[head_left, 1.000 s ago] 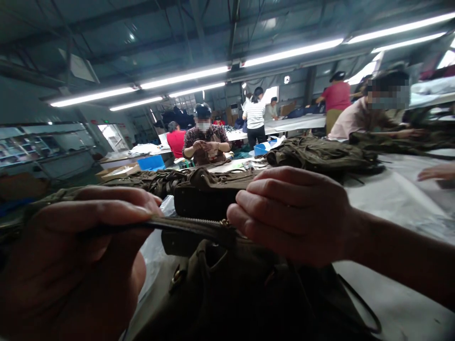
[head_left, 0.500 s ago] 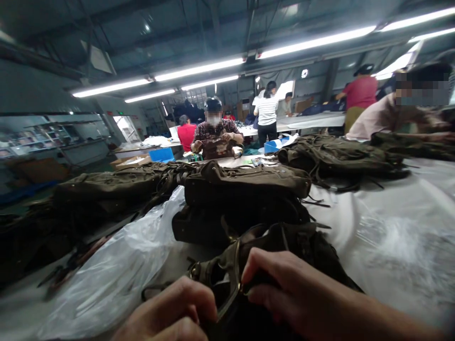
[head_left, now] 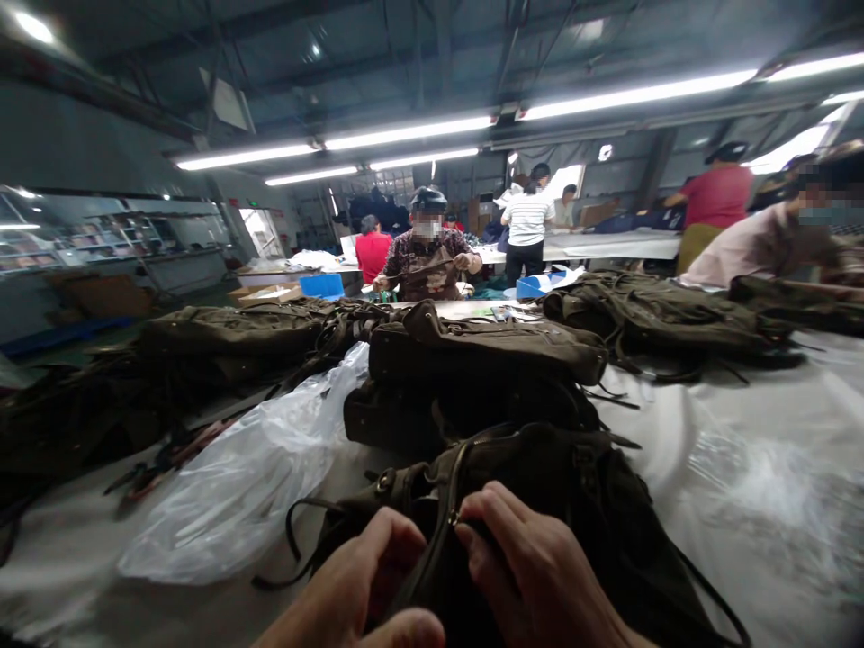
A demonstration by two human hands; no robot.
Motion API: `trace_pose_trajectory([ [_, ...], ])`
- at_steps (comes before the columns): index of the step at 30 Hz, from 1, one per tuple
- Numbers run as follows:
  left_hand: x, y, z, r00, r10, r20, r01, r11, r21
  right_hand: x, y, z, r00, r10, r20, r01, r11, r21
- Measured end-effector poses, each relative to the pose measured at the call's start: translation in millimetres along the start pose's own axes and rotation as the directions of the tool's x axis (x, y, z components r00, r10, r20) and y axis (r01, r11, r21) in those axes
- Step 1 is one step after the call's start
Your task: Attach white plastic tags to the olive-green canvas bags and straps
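Observation:
A dark olive backpack (head_left: 540,459) lies directly in front of me, a brass-coloured zipper (head_left: 461,463) running along its upper part. My right hand (head_left: 533,567) has thumb and forefinger pinched on the small metal zipper pull (head_left: 454,517). On the other side of the zipper, my left hand (head_left: 364,580) curls round the edge of the fabric, its thumb low and its forefinger above. Part of the bag's opening is hidden behind the fingers. Dark straps trail out at both sides of the bag.
More olive backpacks (head_left: 492,346) are stacked just beyond, with others at left (head_left: 222,333) and right (head_left: 661,310). A clear plastic bag (head_left: 249,477) lies on the pale table cover (head_left: 756,405). Several people work farther back, one person (head_left: 428,252) straight across.
The camera view has shifted, so the scene sits farther right. My left hand has come in closer to the zipper, and the gap in the fabric beside it looks smaller. The right-hand pinch stays.

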State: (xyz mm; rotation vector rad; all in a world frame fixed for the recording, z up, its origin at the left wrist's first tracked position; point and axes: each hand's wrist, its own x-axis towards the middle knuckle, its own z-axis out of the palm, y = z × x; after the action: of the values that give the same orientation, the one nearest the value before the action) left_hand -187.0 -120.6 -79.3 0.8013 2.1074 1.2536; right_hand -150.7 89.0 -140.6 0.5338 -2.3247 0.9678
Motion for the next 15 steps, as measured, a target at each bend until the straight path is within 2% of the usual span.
trace_pose_trajectory([
  [3, 6.0, -4.8, 9.0, 0.992, -0.124, -0.001, 0.123, 0.989, -0.076, 0.4, -5.3, 2.6, 0.995, -0.092, -0.043, 0.087, 0.991, -0.097],
  [5, 6.7, -3.1, 8.5, 0.984, -0.179, 0.003, 0.179, 0.982, -0.065, 2.1, -9.9, 2.2, 0.985, -0.156, -0.076, 0.145, 0.980, -0.139],
  [9, 0.9, 17.4, -6.4, 0.985, -0.167, 0.039, 0.166, 0.985, 0.043, 10.2, -24.7, -5.9, 0.960, -0.259, -0.103, 0.231, 0.947, -0.225],
  [12, -0.9, 32.8, -17.1, 0.969, -0.182, 0.169, 0.212, 0.961, -0.177, 18.2, -37.5, -15.6, 0.956, -0.279, -0.090, 0.248, 0.933, -0.262],
  [15, 0.4, 35.7, -19.4, 0.945, -0.224, 0.240, 0.306, 0.866, -0.396, 22.3, -46.0, -21.9, 0.951, -0.299, -0.079, 0.261, 0.913, -0.313],
])
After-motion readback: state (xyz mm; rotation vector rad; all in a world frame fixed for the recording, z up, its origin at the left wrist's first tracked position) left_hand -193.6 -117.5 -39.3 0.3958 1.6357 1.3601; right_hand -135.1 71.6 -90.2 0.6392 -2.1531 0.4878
